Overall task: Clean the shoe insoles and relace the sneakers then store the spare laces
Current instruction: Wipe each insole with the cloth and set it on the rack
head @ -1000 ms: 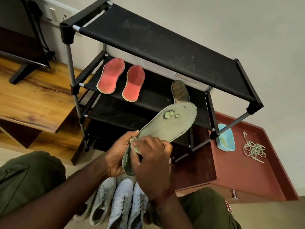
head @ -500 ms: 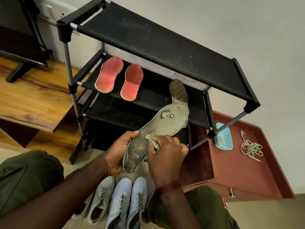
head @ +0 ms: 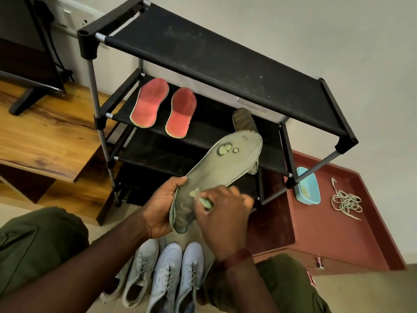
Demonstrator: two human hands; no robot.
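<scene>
On the far left is a wooden table (head: 45, 136). Next to it stands a black shoe rack (head: 203, 53). Two red insoles (head: 150, 103) lie side by side on its second shelf, and a dark insole (head: 244, 120) sits further right on the same shelf.

In front of the rack, the left hand (head: 160, 206) grips the heel end of a green insole (head: 225, 163), with the thumb on its edge. The insole points up and to the right, and it has worn spots near the toe. The right hand (head: 223, 220) pinches a small green cloth (head: 204, 201) and presses it on the insole near the heel — this hand looks a bit blurry.

Below the hands, white sneakers (head: 167, 279) stand on the floor between the knees.

To the right, a blue tub (head: 308, 186) sits on a red-brown ledge (head: 338, 240). A loose pile of laces (head: 345, 202) lies near the tub — not touching it.
</scene>
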